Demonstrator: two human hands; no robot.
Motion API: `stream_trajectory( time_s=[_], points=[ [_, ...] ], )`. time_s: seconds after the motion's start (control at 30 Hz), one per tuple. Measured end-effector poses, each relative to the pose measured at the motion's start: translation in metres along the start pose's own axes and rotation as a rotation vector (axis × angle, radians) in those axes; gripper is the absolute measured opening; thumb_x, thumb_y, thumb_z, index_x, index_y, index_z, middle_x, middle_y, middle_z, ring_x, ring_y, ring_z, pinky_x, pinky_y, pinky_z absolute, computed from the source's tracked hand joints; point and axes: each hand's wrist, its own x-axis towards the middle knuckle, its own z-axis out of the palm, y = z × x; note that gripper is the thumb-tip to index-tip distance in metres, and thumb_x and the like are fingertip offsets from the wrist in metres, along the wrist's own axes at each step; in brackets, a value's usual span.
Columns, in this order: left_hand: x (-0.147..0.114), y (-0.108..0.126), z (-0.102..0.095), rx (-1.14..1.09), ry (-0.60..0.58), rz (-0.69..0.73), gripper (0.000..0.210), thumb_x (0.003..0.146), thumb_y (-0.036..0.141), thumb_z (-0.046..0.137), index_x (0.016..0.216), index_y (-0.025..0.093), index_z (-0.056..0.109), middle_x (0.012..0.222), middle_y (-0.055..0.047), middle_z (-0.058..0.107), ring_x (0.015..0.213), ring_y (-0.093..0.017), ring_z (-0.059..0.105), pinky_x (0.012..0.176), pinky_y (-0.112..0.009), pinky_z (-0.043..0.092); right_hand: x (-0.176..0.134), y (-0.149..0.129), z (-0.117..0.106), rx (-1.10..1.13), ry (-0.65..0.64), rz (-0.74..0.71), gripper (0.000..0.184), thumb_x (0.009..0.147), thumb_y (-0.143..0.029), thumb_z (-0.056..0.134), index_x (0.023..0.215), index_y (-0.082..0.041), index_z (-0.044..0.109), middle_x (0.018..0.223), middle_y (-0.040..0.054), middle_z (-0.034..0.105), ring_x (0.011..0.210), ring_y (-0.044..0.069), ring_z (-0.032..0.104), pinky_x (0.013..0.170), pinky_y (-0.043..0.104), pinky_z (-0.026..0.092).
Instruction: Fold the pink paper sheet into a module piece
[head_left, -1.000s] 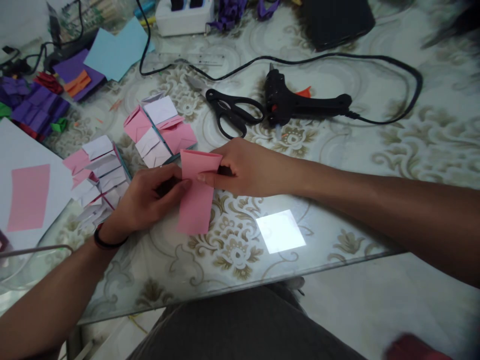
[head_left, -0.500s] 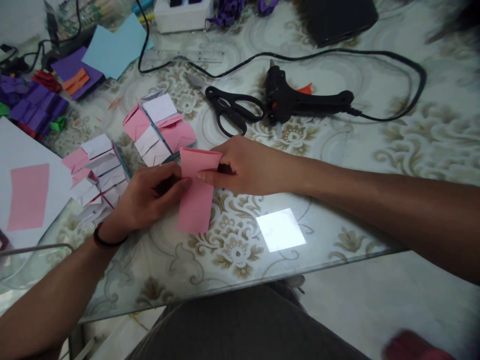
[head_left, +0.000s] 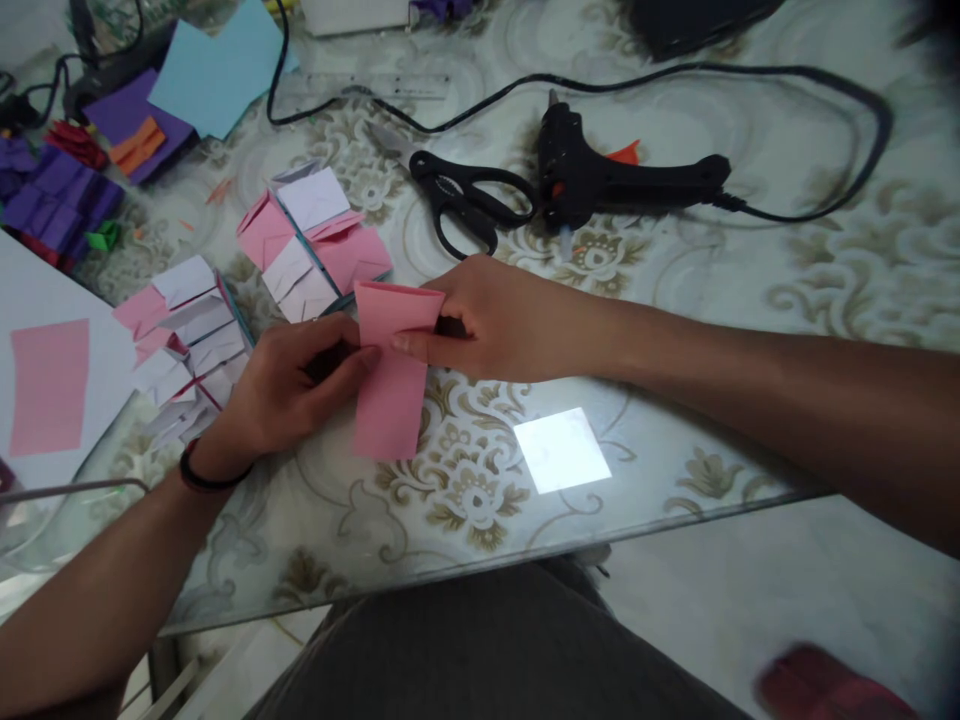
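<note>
One folded pink paper strip (head_left: 388, 410) is held over the near middle of a flower-patterned table (head_left: 690, 420). The left hand (head_left: 300, 385) and right hand (head_left: 502, 325), both nearly closed, pinch its opposite edges; fingertips behind it are hidden. Two pink-and-white folded pieces (head_left: 315, 245) lie left; farther off, one pair of scissors (head_left: 472, 195) and one glue gun (head_left: 637, 185). A black object (head_left: 697, 25) is cut off at the far edge.

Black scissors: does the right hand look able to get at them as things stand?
Probably yes: the scissors lie just beyond the right hand, with nothing seen between; but that hand pinches the pink paper, so would likely need to release it first.
</note>
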Motion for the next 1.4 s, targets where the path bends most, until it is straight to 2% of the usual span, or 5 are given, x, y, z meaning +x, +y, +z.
stream_trajectory(
  time_s=[0.33,0.5,0.8,1.07,1.4],
  points=[
    [0.0004,0.0002,0.0002,-0.006,0.0,-0.003,0.021,0.102,0.032,0.065,0.087,0.018,0.07,0.065,0.003,0.062,0.053,-0.008,0.045,0.048,-0.024,0.034,-0.002,0.0023,0.0003,-0.024,0.031,-0.046,0.041,0.106,-0.036,0.054,0.071,-0.014,0.053,0.06,-0.0041,0.042,0.061,0.007,0.035,0.063,0.028,0.026],
    [0.0012,0.0011,0.0001,0.006,-0.003,-0.002,0.02,0.102,0.032,0.065,0.088,0.019,0.071,0.063,0.004,0.061,0.051,-0.008,0.044,0.047,-0.024,0.032,-0.0029,0.0034,0.0008,-0.037,0.024,-0.047,0.039,0.107,-0.038,0.053,0.079,-0.012,0.06,0.065,-0.0019,0.048,0.068,0.009,0.039,0.066,0.029,0.027],
    [0.0015,0.0018,0.0012,0.012,0.017,-0.01,0.021,0.1,0.033,0.067,0.085,0.019,0.071,0.065,0.003,0.063,0.052,-0.009,0.045,0.048,-0.025,0.032,-0.0023,0.0027,-0.0008,-0.03,0.0,-0.015,0.037,0.105,-0.037,0.055,0.076,-0.015,0.056,0.064,-0.0015,0.046,0.068,0.01,0.04,0.068,0.03,0.029],
    [0.0,-0.0004,0.001,0.009,0.018,-0.026,0.022,0.1,0.034,0.068,0.087,0.017,0.072,0.071,0.0,0.069,0.057,-0.009,0.049,0.051,-0.025,0.034,-0.0029,0.0049,-0.0002,-0.035,0.014,-0.048,0.038,0.106,-0.041,0.054,0.077,-0.016,0.055,0.061,-0.0015,0.043,0.066,0.011,0.039,0.065,0.03,0.027],
    [0.0008,-0.0003,0.0019,0.017,0.029,0.013,0.018,0.1,0.03,0.068,0.087,0.017,0.071,0.064,0.003,0.062,0.053,-0.008,0.044,0.049,-0.025,0.032,-0.0049,0.0052,-0.0003,0.01,0.032,-0.047,0.035,0.104,-0.038,0.056,0.077,-0.016,0.055,0.061,-0.0024,0.043,0.067,0.01,0.039,0.065,0.028,0.026]
  ],
)
